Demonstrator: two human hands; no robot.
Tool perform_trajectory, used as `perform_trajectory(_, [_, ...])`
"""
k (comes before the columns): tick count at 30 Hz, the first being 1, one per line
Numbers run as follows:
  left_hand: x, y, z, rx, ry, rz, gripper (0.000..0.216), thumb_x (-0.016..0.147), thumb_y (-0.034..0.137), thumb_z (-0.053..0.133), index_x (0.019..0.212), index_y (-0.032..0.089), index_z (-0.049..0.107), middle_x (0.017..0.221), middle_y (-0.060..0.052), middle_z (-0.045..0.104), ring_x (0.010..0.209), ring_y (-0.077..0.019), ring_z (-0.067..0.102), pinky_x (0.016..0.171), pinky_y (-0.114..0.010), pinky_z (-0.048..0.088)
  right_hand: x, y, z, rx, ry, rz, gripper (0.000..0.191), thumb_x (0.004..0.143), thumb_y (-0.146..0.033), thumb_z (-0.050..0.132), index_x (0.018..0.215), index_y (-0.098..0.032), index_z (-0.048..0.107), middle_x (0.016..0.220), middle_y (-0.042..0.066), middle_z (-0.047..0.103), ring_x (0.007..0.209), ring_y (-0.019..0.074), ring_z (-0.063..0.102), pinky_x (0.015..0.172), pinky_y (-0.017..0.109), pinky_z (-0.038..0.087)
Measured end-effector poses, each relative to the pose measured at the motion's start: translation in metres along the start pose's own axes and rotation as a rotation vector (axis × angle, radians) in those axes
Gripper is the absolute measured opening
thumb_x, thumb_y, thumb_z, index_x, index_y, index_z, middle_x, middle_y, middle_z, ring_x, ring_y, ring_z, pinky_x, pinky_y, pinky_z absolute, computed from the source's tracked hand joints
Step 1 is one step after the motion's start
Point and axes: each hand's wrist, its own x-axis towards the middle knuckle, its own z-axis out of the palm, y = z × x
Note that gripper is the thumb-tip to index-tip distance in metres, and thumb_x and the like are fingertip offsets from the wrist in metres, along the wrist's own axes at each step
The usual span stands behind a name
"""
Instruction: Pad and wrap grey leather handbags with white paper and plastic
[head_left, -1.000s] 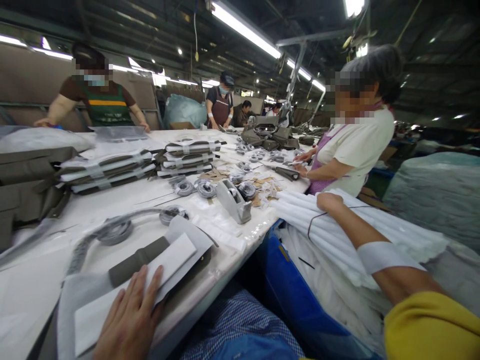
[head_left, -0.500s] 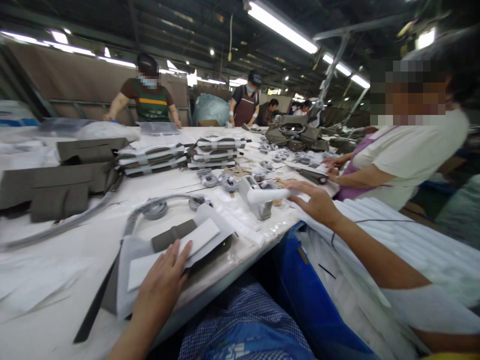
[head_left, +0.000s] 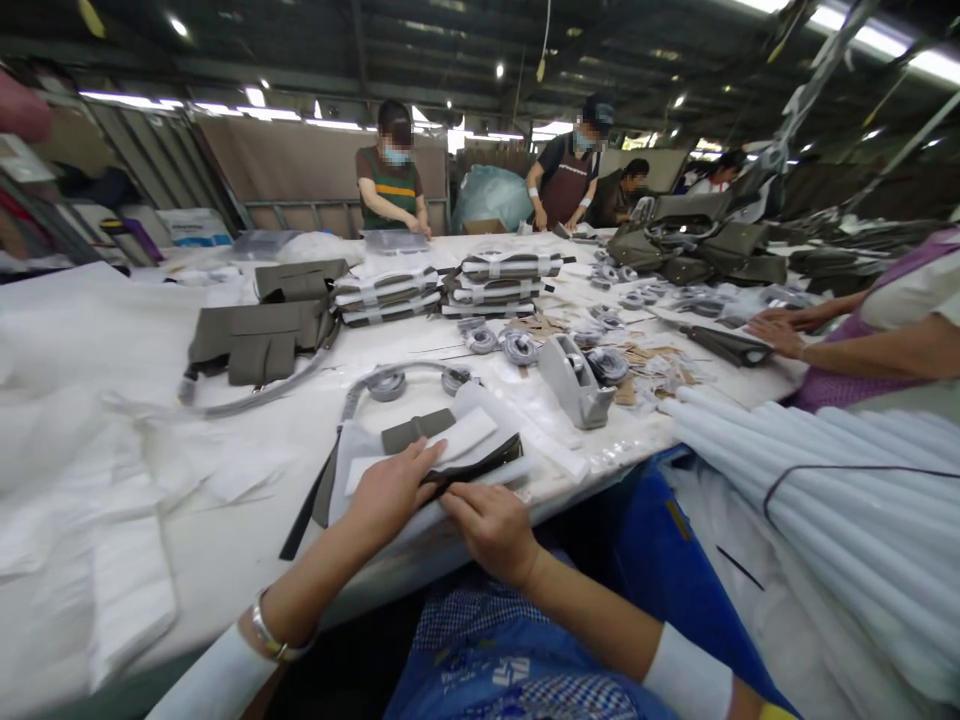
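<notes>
An olive-grey bag (head_left: 489, 460) lies at the near table edge with white wrapping sheet around it and a flat white foam strip (head_left: 469, 437) on top. My left hand (head_left: 394, 487) is closed on the bag's near edge, its fingers over the foam strip. Right beside it, my right hand (head_left: 491, 525) has its fingers pressed together on a white foam tube (head_left: 511, 473) along the bag's front, under the dark edge. My fingers hide part of the tube. The bag's wrapped grey strap (head_left: 351, 395) curves away behind.
A grey tape dispenser (head_left: 577, 385) stands right of the bag. Behind are wrapped coils (head_left: 519, 347), stacked wrapped bags (head_left: 501, 282) and another olive bag (head_left: 259, 335). Long white foam tubes (head_left: 847, 500) lie above a blue bin (head_left: 667, 560) at right. Co-workers stand around the table.
My right hand has come from beside the tape dispenser to the bag's front edge, bringing the foam tube. My left hand has shifted to that edge. The view has turned left.
</notes>
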Motion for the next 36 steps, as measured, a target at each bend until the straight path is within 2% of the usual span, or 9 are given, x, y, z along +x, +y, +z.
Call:
perform_trajectory(6, [0.000,-0.007,-0.006,-0.051,-0.080,0.031,0.055,0.094,0.023,0.053,0.147,0.022,0.042,0.145,-0.015,0.051,0.127,-0.0270,0.056,0.100,-0.039,0.051,0.006,-0.006,0.022,0.025,0.079,0.006,0.030,0.099,-0.020,0.046,0.119,-0.025,0.068,0.113,0.006,0.074,0.084,0.0214,0.069,0.074,0.037,0.054])
perform_trajectory(10, [-0.006,-0.013,-0.012,-0.103,-0.111,0.086,0.060,0.094,0.028,0.052,0.151,0.021,0.035,0.149,-0.015,0.046,0.133,-0.0269,0.050,0.105,-0.039,0.047,-0.001,0.000,0.028,0.166,0.135,0.029,0.034,0.098,-0.014,0.046,0.122,-0.024,0.067,0.118,0.007,0.072,0.099,0.0217,0.069,0.087,0.036,0.057])
perform_trajectory(13, [-0.014,-0.013,-0.011,-0.122,-0.119,0.114,0.077,0.087,0.034,0.064,0.154,0.021,0.028,0.155,-0.017,0.038,0.138,-0.0288,0.044,0.108,-0.040,0.044,-0.005,0.004,0.024,0.361,0.128,0.068,0.038,0.096,-0.011,0.044,0.125,-0.023,0.066,0.117,0.007,0.072,0.107,0.0190,0.068,0.093,0.033,0.057])
perform_trajectory(16, [-0.021,-0.007,0.001,-0.067,-0.040,0.114,0.084,0.081,0.023,0.070,0.153,0.019,0.027,0.157,-0.020,0.033,0.140,-0.0311,0.041,0.110,-0.043,0.042,-0.005,0.014,0.006,0.477,0.137,-0.012,0.037,0.095,-0.007,0.045,0.122,-0.022,0.066,0.117,0.007,0.072,0.106,0.0167,0.069,0.092,0.030,0.058])
perform_trajectory(19, [-0.025,-0.001,0.019,0.028,0.079,0.101,0.074,0.084,0.003,0.055,0.152,0.020,0.030,0.156,-0.020,0.035,0.140,-0.0295,0.042,0.111,-0.045,0.041,0.003,0.034,-0.022,0.358,0.159,-0.161,0.041,0.095,-0.006,0.049,0.129,-0.024,0.062,0.121,0.006,0.071,0.109,0.0168,0.068,0.095,0.033,0.057])
perform_trajectory(22, [-0.029,0.003,0.031,0.097,0.135,0.095,0.073,0.084,-0.005,0.044,0.152,0.020,0.032,0.156,-0.020,0.034,0.141,-0.0294,0.040,0.112,-0.046,0.041,0.017,0.060,-0.040,0.101,0.043,-0.252,0.048,0.095,-0.012,0.055,0.141,-0.025,0.052,0.137,0.008,0.062,0.129,0.0239,0.056,0.111,0.048,0.045])
perform_trajectory(25, [-0.030,0.011,0.031,0.142,0.149,0.066,0.073,0.083,-0.006,0.040,0.151,0.019,0.034,0.157,-0.020,0.034,0.142,-0.0303,0.037,0.112,-0.047,0.040,0.022,0.082,-0.033,-0.019,-0.060,-0.285,0.047,0.096,-0.014,0.053,0.142,-0.024,0.051,0.143,0.007,0.057,0.134,0.0269,0.050,0.114,0.053,0.039])
perform_trajectory(31, [-0.009,0.045,0.022,0.184,0.092,-0.038,0.050,0.090,0.016,0.051,0.140,0.012,0.049,0.157,-0.017,0.035,0.143,-0.0361,0.035,0.108,-0.062,0.039,0.008,0.090,0.001,0.030,0.048,-0.175,0.045,0.098,-0.010,0.045,0.138,-0.027,0.056,0.133,0.004,0.065,0.125,0.0216,0.059,0.113,0.046,0.041])
perform_trajectory(36, [-0.002,0.054,0.035,0.224,0.169,-0.059,0.049,0.097,0.017,0.045,0.146,0.021,0.044,0.150,-0.012,0.047,0.139,-0.0336,0.042,0.108,-0.061,0.040,0.003,0.087,-0.012,0.177,0.068,-0.173,0.045,0.097,-0.010,0.048,0.137,-0.028,0.056,0.132,0.004,0.066,0.128,0.0213,0.057,0.114,0.046,0.040])
